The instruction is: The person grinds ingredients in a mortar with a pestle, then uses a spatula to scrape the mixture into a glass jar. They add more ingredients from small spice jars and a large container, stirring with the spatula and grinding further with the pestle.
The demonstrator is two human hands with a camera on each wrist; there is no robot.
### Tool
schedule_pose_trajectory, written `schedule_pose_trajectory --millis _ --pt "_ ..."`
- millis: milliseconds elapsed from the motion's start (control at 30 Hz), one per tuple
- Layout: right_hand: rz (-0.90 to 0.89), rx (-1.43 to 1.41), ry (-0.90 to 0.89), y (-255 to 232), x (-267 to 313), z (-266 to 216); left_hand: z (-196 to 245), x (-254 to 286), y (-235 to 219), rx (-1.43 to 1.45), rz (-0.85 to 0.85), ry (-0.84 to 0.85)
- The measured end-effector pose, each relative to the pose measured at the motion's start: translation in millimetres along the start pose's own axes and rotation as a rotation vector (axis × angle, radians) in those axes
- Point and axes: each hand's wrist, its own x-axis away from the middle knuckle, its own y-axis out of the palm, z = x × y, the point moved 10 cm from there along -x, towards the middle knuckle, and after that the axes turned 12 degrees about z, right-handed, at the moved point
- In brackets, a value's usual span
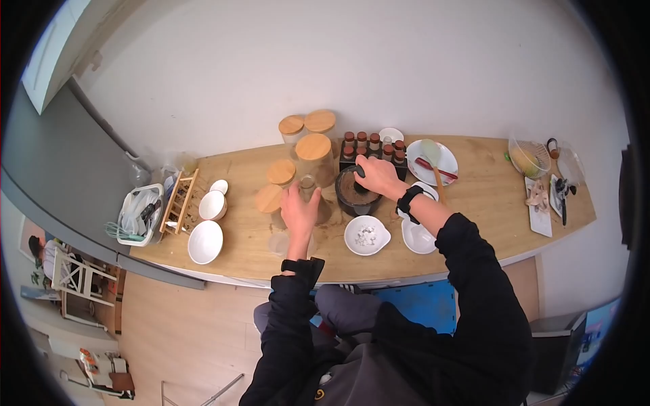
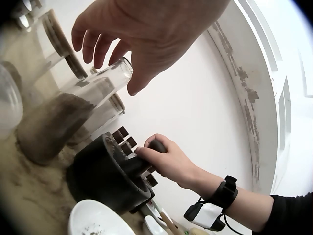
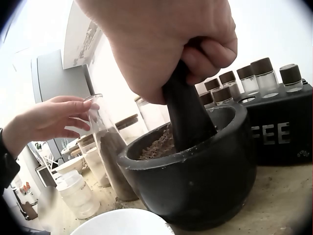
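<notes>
My right hand (image 1: 382, 177) grips the black pestle (image 3: 188, 112), its lower end standing in a black mortar (image 3: 195, 186). Brown ground powder (image 3: 159, 146) lies in the mortar beside the pestle. At the mouth of a tall glass bottle (image 2: 63, 120), part filled with brown-grey powder, is my left hand (image 1: 300, 210). Its fingers are spread and loosely bent around the neck, with the thumb right at the rim. The bottle stands upright on the counter, left of the mortar. In front of the mortar sits a white spouted bowl (image 1: 367, 237) with small pale pieces.
Wooden-lidded jars (image 1: 314, 146) stand behind the bottle. A black rack (image 3: 283, 132) of small brown-capped bottles is close behind the mortar. A small clear jar (image 3: 78, 196) is near the counter's front edge. White bowls (image 1: 205, 242) sit left; a plate (image 1: 447, 157) with utensils lies right.
</notes>
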Motion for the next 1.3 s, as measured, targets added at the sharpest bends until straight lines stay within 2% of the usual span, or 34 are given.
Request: schedule_pose_trajectory --millis 100,133,233,267,367,467,667,800,933,1067,1300 --pt "0.098 -0.117 0.105 4.2 4.7 -3.7 -3.1 -6.0 0.2 -0.019 0.021 0.021" --pt "0.047 -0.111 0.097 7.6 6.8 -4.8 -3.5 -7.2 0.2 -0.018 0.024 0.019" --pt "-0.077 -0.092 -0.076 1.3 10.7 -3.8 -6.4 -10.9 2.0 -0.025 0.012 0.013" --pt "-0.102 -0.067 -0.075 0.6 8.9 0.5 -6.3 -12.6 3.4 -0.026 0.006 0.011" --pt "-0.009 -0.02 -0.085 -1.3 0.8 -1.4 -11.2 -16.2 7.2 -0.032 -0.038 -0.031" --pt "0.07 -0.096 0.002 2.9 4.7 -8.2 -10.4 -16.8 8.0 0.02 -0.039 -0.038" --pt "-0.105 -0.01 -0.178 2.8 5.1 -9.2 -8.4 -18.8 8.7 -0.018 -0.058 0.005" --pt "0.009 -0.042 -0.136 7.3 -0.3 -16.8 -6.6 -21.5 7.8 -0.043 -0.074 0.015" --pt "-0.066 -0.095 -0.162 6.3 13.8 -19.8 -6.3 -22.4 9.0 -0.067 -0.09 0.005" --pt "-0.112 -0.062 -0.102 -1.8 16.5 -3.2 -3.4 -21.2 6.6 -0.073 -0.089 -0.012" --pt "0.104 -0.112 0.137 -21.7 -5.9 13.2 -4.5 -15.7 7.5 -0.113 -0.065 -0.108"
